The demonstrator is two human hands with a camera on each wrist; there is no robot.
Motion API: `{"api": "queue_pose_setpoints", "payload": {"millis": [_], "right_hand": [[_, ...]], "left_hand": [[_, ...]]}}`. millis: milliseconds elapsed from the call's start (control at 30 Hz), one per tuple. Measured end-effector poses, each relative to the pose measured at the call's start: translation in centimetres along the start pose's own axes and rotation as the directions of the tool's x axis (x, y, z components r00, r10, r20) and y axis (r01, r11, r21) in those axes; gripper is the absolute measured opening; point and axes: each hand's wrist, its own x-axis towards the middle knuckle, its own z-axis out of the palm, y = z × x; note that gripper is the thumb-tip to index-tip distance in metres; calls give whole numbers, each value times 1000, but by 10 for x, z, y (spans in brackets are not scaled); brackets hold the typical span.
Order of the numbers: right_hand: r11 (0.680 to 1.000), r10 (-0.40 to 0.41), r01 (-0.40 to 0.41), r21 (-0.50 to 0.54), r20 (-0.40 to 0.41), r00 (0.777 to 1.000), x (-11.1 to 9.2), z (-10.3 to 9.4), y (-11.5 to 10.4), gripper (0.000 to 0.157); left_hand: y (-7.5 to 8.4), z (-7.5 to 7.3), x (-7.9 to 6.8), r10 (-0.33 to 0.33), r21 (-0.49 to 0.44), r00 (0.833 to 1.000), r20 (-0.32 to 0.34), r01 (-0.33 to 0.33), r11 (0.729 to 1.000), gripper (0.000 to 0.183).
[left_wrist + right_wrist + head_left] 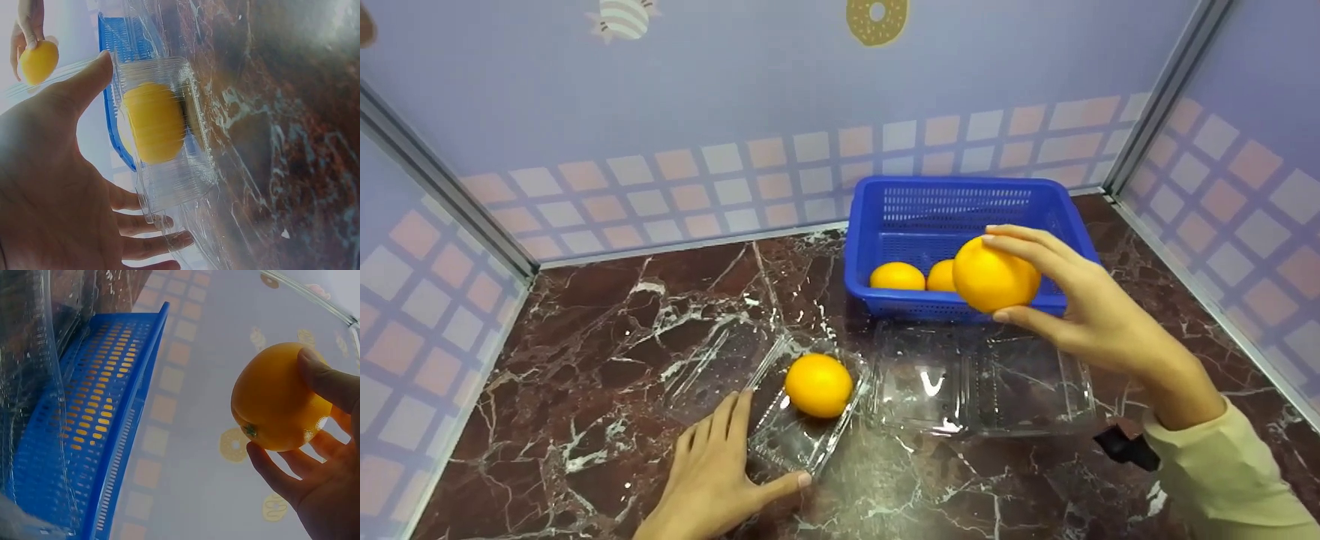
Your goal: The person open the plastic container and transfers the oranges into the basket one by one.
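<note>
"What is the right hand (pixel 1091 311) holding?"
"A round orange fruit (pixel 988 277), up in the air by the blue plastic basket (pixel 960 182) on the far right."
"And the left hand (pixel 709 469)?"
"Its fingers are spread wide at the clear plastic box (pixel 791 447), near left. A second orange fruit (pixel 819 385) sits inside."

Round orange (pixel 988 276) held up right of centre, green stem spot lower left in right wrist view; clear plastic container (pixel 793 448) lower centre, second orange (pixel 818 385) inside.
</note>
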Motion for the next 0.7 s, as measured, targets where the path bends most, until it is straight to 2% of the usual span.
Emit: {"api": "queue_pose_setpoints", "payload": {"millis": [200, 467, 700], "right_hand": [[999, 36, -36, -18, -9, 999, 2, -4, 17, 79], [992, 122, -122, -33, -3, 993, 1, -3, 51, 72], [979, 203, -203, 18, -14, 979, -2, 6, 78, 69]], "left_hand": [[2, -2, 3, 3, 17, 1000, 5, -3, 1000, 137], [1, 0, 4, 19, 16, 1000, 6, -19, 1000, 137], [-1, 1, 5, 20, 14, 1000, -1, -20, 1000, 138]]}}
